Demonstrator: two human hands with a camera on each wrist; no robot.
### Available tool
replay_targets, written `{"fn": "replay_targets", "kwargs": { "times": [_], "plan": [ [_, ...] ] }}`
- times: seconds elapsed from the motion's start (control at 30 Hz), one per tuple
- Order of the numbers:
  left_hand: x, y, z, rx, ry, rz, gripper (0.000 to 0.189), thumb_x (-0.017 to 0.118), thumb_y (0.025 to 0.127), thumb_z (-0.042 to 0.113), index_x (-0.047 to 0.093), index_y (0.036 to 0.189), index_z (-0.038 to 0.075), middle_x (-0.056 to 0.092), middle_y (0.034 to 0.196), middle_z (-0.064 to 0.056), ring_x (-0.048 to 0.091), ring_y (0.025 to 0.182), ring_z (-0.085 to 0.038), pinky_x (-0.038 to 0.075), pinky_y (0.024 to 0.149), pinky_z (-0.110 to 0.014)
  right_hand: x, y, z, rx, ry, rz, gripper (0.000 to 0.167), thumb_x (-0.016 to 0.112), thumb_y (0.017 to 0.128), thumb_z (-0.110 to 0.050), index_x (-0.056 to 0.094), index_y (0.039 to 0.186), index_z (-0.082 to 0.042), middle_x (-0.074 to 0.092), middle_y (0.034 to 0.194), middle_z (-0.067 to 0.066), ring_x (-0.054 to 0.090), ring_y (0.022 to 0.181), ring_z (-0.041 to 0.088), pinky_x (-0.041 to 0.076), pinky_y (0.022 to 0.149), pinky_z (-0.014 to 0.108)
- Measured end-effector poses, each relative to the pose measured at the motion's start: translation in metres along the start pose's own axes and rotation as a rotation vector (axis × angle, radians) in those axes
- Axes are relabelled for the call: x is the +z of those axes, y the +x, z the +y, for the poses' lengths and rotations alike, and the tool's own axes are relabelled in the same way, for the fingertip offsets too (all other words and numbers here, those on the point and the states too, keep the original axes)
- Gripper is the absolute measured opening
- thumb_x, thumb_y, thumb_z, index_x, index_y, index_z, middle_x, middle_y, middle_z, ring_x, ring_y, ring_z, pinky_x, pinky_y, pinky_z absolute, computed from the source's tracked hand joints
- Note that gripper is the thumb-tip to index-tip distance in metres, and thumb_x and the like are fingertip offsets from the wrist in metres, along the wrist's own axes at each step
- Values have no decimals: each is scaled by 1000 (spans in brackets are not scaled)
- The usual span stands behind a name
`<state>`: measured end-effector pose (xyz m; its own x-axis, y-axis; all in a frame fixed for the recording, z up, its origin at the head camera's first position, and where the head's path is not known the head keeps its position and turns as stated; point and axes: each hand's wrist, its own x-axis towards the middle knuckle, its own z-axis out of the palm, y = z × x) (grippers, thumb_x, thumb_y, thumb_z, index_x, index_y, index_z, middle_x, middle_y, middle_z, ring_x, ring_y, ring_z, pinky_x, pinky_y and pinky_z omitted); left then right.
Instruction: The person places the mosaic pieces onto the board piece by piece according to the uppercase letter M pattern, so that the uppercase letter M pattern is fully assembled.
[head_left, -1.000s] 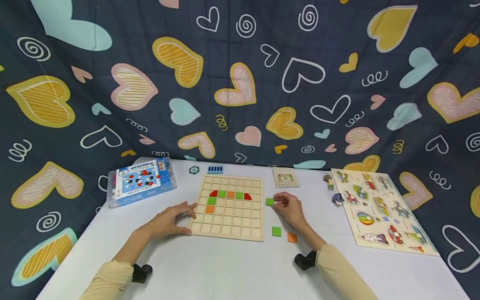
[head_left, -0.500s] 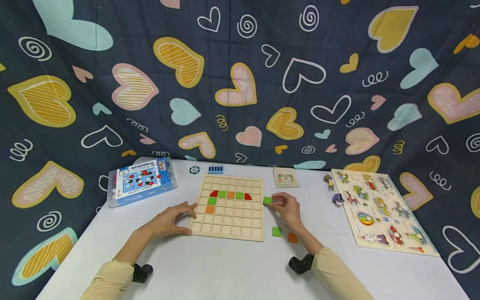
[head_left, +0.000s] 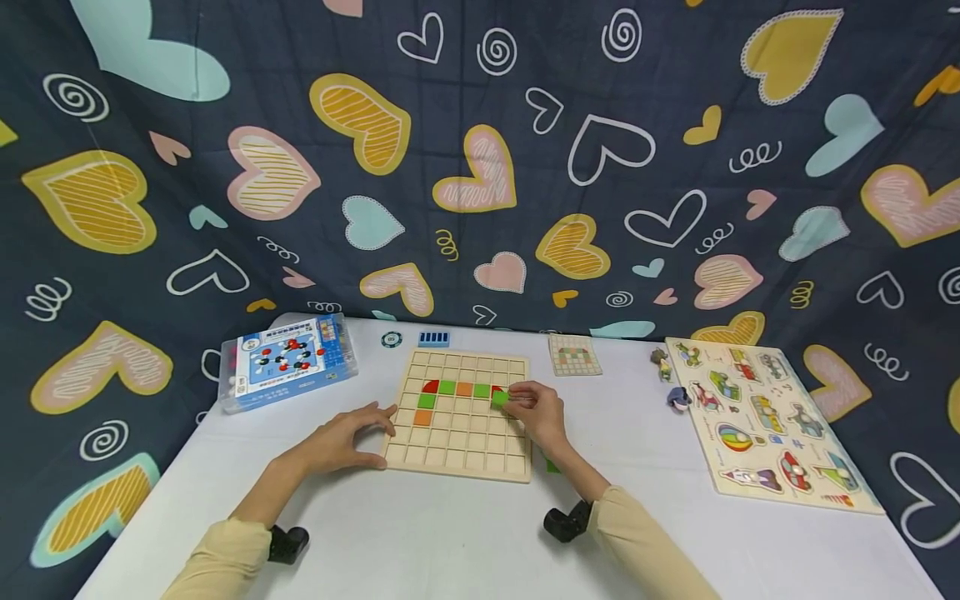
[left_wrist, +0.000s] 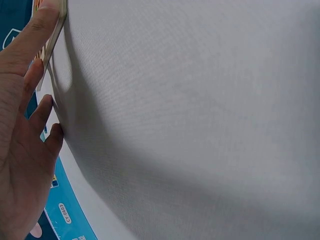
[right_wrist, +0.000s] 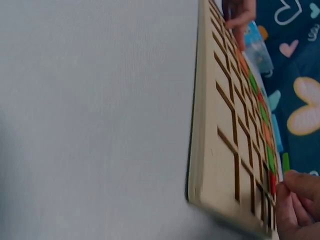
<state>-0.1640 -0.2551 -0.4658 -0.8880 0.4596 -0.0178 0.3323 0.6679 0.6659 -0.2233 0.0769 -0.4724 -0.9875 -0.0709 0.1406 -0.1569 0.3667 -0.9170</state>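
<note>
In the head view, a wooden grid board (head_left: 457, 460) lies mid-table. Across it runs a row of red quarter-round, green and orange pieces, with a green tile (head_left: 427, 402) and an orange tile (head_left: 423, 417) below the row's left end. My right hand (head_left: 542, 415) pinches a green square tile (head_left: 498, 399) over the board's right side, just below the right red piece. The right wrist view shows that tile (right_wrist: 285, 162) at the thumb and fingertips. My left hand (head_left: 341, 440) touches the board's left edge, thumb at the near corner, fingers loosely spread.
A green tile (head_left: 552, 467) shows partly beside my right forearm. A pattern card (head_left: 574, 355) lies behind the board. At left stands a blue-labelled plastic box (head_left: 291, 362); at right are a picture puzzle board (head_left: 772, 425) and a small figure (head_left: 678, 398). A round chip (head_left: 392, 339) lies at the back.
My right hand has carried the green tile leftward from the table onto the board's right side. Its forearm now hides the loose orange tile. The left hand stays at the board.
</note>
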Motion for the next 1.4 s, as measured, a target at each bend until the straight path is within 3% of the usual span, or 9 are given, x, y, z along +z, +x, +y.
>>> {"fn": "replay_targets", "kwargs": {
  "times": [0.37, 1.4],
  "plan": [
    [1, 0, 0, -2, -3, -5, 37, 82, 73, 30, 62, 104, 23, 44, 146, -14, 27, 137, -47, 23, 108, -65, 26, 1, -2, -140, -4, -66, 22, 74, 76, 8, 68, 97, 7, 71, 91, 18, 70, 79, 26, 58, 68, 25],
    [1, 0, 0, -3, -3, 4, 37, 82, 73, 29, 63, 104, 23, 44, 145, -14, 26, 138, -46, 23, 108, -65, 47, 7, -2, -161, 46, -121, 26, 78, 73, 7, 68, 96, 7, 70, 91, 19, 70, 78, 27, 57, 67, 21]
  ]
}}
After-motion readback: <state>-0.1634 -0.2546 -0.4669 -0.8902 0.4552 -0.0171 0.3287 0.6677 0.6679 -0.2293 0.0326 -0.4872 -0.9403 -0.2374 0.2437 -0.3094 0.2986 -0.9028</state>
